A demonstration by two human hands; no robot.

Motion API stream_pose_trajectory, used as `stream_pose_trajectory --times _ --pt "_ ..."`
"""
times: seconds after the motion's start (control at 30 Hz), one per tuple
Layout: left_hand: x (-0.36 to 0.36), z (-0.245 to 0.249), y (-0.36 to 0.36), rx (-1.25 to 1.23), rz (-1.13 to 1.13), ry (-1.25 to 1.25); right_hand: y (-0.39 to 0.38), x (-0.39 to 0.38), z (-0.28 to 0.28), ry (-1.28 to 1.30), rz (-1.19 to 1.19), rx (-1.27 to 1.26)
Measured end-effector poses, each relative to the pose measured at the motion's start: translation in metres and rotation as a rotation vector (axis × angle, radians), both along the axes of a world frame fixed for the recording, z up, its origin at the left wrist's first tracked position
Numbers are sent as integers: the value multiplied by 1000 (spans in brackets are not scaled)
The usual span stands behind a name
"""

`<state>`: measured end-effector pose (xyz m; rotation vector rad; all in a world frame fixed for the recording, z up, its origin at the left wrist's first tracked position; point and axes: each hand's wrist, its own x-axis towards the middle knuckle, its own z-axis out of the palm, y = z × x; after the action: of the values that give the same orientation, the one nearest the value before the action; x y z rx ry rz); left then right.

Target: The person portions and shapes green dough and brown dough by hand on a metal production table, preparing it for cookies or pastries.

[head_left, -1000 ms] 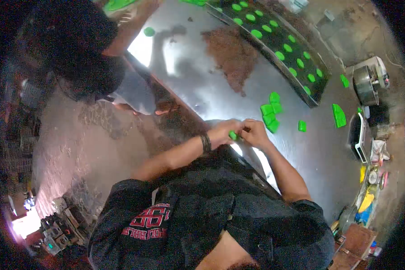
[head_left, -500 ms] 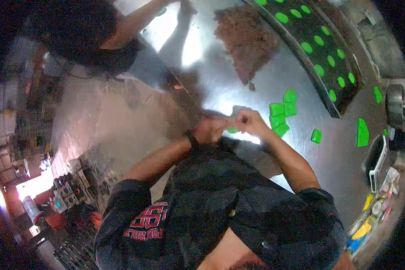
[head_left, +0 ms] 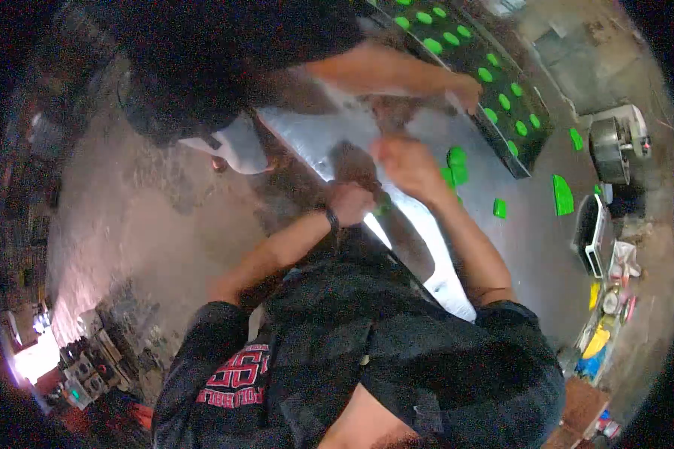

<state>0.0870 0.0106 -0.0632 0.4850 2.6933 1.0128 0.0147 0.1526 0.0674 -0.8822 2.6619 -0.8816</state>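
My left hand [head_left: 351,203], with a dark band at its wrist, is closed at the near edge of the metal table [head_left: 517,254]. A small green dough piece [head_left: 383,204] shows at its fingertips, partly covered. My right hand [head_left: 408,166] is raised over the table, up and to the right of the left one; motion smears its fingers. Just right of it lie several soft green dough pieces [head_left: 457,165], partly hidden by my forearm. Farther right are a small green piece [head_left: 499,208] and a larger green slab [head_left: 562,195].
A dark tray [head_left: 513,101] with rows of green rounds stands at the back right. Another person's arm [head_left: 382,71] reaches across the table to the tray's edge. A metal pot [head_left: 608,150] and a white-edged scale-like device [head_left: 595,238] are at the right.
My hands, together before, are now apart, the right one raised up and away. The other person has leaned in, and their arm now stretches to the tray. The view has shifted.
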Motion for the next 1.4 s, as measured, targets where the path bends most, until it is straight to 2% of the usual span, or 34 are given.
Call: stream_pose_trajectory --times 0.03,0.07,0.1,0.13,0.17,0.3,0.4,0.43,0.53,0.57,0.6,0.63,0.67,0.73,0.77,0.8,0.87,0.9,0.97,1.0,1.03,1.07,1.1,1.13,1.2,1.23,1.27,1.3,1.33,1.4 --pt "12 6 -11 78 43 21 -19 7 15 -19 -222 -129" --pt "23 7 -24 153 87 43 -29 9 -3 228 -274 -129" --pt "34 -4 -38 318 109 264 -37 9 -44 473 -329 -129" --pt "46 1 -53 360 181 255 -41 13 -90 712 -388 -120" --pt "61 10 -67 404 251 234 -38 35 -141 548 -323 185" --pt "82 19 -94 385 442 169 -43 44 -113 522 -324 132" --pt "64 19 -88 369 381 307 -1 40 -146 181 -207 178" --pt "57 29 -80 373 380 268 -2 54 -69 17 -94 353" --pt "14 32 -38 475 303 184 42 61 -45 -479 -167 362" --pt "-1 28 -21 285 242 323 68 66 -44 -454 -160 107" --pt "-14 23 0 248 242 309 95 73 -45 -421 -145 -147" --pt "-27 28 18 197 184 231 116 76 -46 -401 -296 -178" --pt "-41 33 37 142 131 151 136 80 -23 -314 -413 -107" --pt "-68 9 76 105 78 209 167 85 -6 -4 -657 -229" --pt "-80 3 93 82 53 233 186 86 -23 280 -736 -260" --pt "-93 -3 108 26 48 249 200 85 -39 569 -804 -155" --pt "-107 -8 133 -90 40 266 232 88 -80 508 -731 140" --pt "-110 -7 142 -91 -10 277 241 91 -100 375 -702 196" --pt "-117 -2 154 -102 -95 299 240 69 -97 468 -701 77" --pt "-118 -2 155 -37 -100 297 233 61 -92 501 -708 13" --pt "-123 -3 154 30 -110 307 225 43 -88 317 -649 -209" --pt "-125 -6 153 99 -120 310 210 28 -91 305 -590 -204" --pt "-125 -10 151 202 -71 10 195 20 -97 268 -474 -158" --pt "-122 -11 143 257 -40 -64 186 15 -105 240 -356 -109" --pt "-126 -2 115 387 37 -171 181 16 -119 215 -385 -102" --pt "-127 -13 95 522 192 -160 181 13 -122 211 -389 -89" --pt "-123 4 81 661 347 -153 181 12 -119 178 -389 -70" --pt "-122 22 60 645 385 -232 183 10 -116 142 -402 -44" --pt "-113 63 55 835 389 -390 181 11 -111 114 -407 -15" --pt "-103 54 33 898 326 -382 158 7 -95 -154 -505 -340"
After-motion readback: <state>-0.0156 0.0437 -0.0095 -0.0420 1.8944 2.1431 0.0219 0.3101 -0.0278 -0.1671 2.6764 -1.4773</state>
